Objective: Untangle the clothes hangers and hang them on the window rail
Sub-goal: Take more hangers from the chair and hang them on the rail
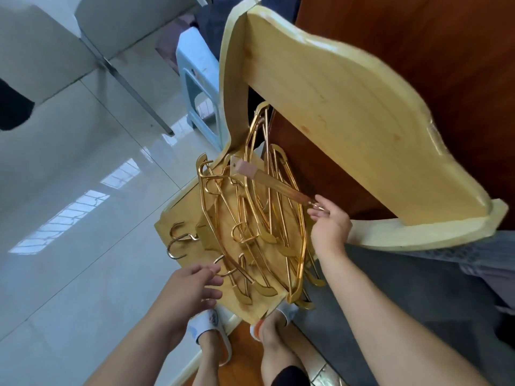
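Gold hanger hook pinched by right hand.

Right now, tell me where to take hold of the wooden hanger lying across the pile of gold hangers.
Grip the wooden hanger at its metal hook, from the right, where the right hand already pinches it. The hook pokes clear of the gold metal hangers piled on the pale wooden chair; its flat bar lies on top, so it should lift away with little snagging.

my shiny gold hangers, pale yellow wood chair, light blue stool, glossy white floor tiles, my white slippers
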Demonstrator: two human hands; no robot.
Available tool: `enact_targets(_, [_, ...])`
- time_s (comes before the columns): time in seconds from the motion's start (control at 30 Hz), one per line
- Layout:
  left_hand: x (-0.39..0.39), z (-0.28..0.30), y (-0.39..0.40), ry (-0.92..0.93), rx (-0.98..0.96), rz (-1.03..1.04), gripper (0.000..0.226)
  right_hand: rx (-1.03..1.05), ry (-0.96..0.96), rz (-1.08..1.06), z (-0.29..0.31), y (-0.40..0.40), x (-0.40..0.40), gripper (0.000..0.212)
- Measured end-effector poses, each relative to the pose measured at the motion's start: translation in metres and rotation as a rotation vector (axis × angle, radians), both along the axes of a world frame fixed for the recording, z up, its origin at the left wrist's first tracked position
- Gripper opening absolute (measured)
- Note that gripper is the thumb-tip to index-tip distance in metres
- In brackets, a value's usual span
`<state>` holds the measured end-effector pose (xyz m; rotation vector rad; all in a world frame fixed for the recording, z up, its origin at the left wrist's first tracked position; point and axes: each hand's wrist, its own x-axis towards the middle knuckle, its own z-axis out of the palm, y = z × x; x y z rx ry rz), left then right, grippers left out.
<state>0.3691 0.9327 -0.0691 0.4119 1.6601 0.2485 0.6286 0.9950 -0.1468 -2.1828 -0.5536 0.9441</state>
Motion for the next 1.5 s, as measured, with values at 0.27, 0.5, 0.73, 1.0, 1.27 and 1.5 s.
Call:
enact_targets(0.27, [-0.007, 0.014, -0.001, -0.046, 0.055, 0.004, 0.022, 0.113, 0.203, -0.15, 0.047, -0.045, -0.032, 0.045])
enact_targets(0.5, [-0.008, 0.02, -0.012, -0.014, 0.174, -0.113, 0.021, 0.289, 0.461, -0.163, 0.123, -0.06, -0.062, 0.036])
enact_targets(0.73, [-0.004, 0.016, -0.022, 0.133, 0.317, -0.384, 0.106, 0.137, 0.997, -0.294, 0.151, -0.048, -0.112, 0.021])
enact_targets(1.0, [-0.038, 0.011, -0.036, 0.49, 0.29, -0.158, 0.075, -0.034, 0.993, 0.181, 0.138, -0.043, -0.165, 0.021])
enact_targets(1.27, [-0.122, 0.008, -0.089, 0.578, 0.05, 0.02, 0.039, -0.409, -0.107, 0.609, 0.036, -0.014, -0.087, 0.062])
enact_targets(1.5, [-0.148, 0.01, -0.107, 0.489, 0.025, 0.058, 0.015, -0.581, -0.417, 0.83, -0.033, 0.011, -0.098, 0.102])
